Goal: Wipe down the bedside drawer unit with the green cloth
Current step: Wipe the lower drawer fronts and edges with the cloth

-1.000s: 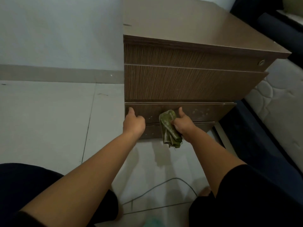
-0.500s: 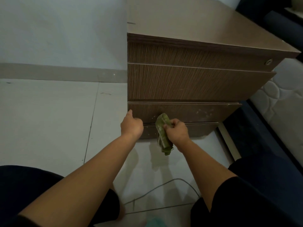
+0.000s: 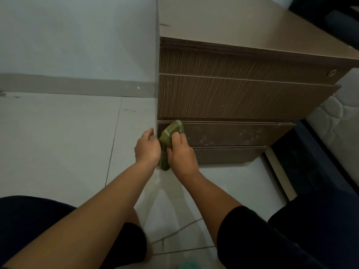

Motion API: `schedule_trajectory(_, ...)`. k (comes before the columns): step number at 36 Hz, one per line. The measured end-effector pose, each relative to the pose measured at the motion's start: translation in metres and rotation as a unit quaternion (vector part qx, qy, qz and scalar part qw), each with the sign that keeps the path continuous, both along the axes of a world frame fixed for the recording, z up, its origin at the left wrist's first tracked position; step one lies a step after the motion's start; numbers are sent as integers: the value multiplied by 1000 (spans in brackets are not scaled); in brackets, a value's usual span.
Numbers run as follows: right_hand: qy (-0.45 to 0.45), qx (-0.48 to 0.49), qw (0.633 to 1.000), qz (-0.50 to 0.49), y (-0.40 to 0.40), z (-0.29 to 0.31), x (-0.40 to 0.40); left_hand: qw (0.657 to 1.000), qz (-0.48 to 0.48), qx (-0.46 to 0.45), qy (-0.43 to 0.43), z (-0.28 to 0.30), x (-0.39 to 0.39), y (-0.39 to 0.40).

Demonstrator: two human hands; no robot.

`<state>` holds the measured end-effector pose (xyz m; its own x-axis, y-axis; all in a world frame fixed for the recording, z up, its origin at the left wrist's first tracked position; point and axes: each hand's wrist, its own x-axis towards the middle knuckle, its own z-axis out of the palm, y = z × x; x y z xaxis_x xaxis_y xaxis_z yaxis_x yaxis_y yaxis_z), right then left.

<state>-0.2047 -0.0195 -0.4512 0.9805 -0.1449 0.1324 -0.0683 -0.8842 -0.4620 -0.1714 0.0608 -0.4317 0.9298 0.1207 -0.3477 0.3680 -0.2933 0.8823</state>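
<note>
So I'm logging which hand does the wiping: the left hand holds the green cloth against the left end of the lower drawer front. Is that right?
Not quite: the head view shows the right hand holding the green cloth there; the left hand is empty beside it. The cloth is at the left end of the lower drawer front.

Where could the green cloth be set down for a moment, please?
The flat brown top of the wooden drawer unit looks bare. So do the pale floor tiles left of the unit, up to the grey skirting. It is crowded at the lowest drawer's left corner, where the left hand, right hand and green cloth meet.
</note>
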Motion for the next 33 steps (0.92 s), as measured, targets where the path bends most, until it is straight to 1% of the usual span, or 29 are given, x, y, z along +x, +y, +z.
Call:
schedule_trajectory(3,-2,-35,999,38,-1,-1,10,1000,-2,-8,-8,0,2,1)
schedule_trajectory(6,-1,-56,997,53,-1,0,21,1000,0,-19,-9,0,2,-1)
schedule_trajectory(10,-7,-45,998,43,-2,4,32,999,16,-31,-3,1,1,-6)
schedule_trajectory(15,-30,-33,998,42,-2,2,31,999,20,-23,-8,1,0,-9)
schedule_trajectory(21,-54,-23,998,27,-8,0,31,999,8,-11,-43,-2,-1,-11)
schedule_trajectory(22,-56,-14,998,9,-21,-6,31,999,-5,-2,-45,-5,-3,-25)
schedule_trajectory(27,-64,9,998,-26,-42,-11,25,999,-18,10,-38,-10,-8,-40)
schedule_trajectory(33,-60,30,996,-51,-58,-4,20,999,-8,-2,-40,-9,-11,-48)
